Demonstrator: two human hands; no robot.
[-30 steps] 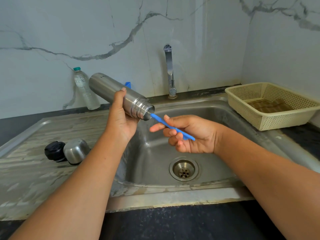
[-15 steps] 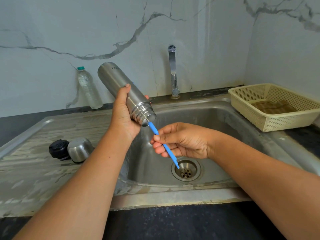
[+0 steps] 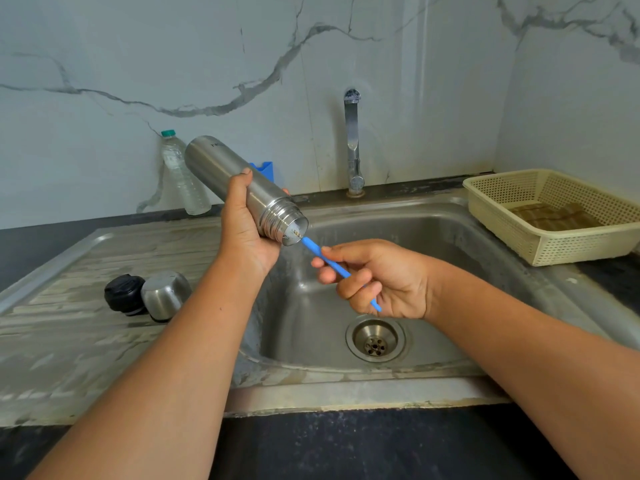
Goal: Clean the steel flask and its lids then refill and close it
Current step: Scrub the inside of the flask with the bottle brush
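From the head camera: one steel flask (image 3: 216,162) is held tilted over the sink (image 3: 450,233), with its open mouth pointing down and to the right. The left hand (image 3: 244,232) is wrapped around its lower body near the threaded neck. The right hand (image 3: 379,280) pinches one blue brush handle (image 3: 313,245) whose far end goes into the flask mouth (the bristles are probably inside, hidden). Two lids lie touching on the draining board to the left: one black stopper (image 3: 124,294) and one steel cup lid (image 3: 165,295). One plastic water bottle (image 3: 181,174) stands against the wall behind the flask, and one tap (image 3: 352,143) rises behind the basin. One cream basket (image 3: 554,245) sits on the right and holds a folded cloth (image 3: 554,216).
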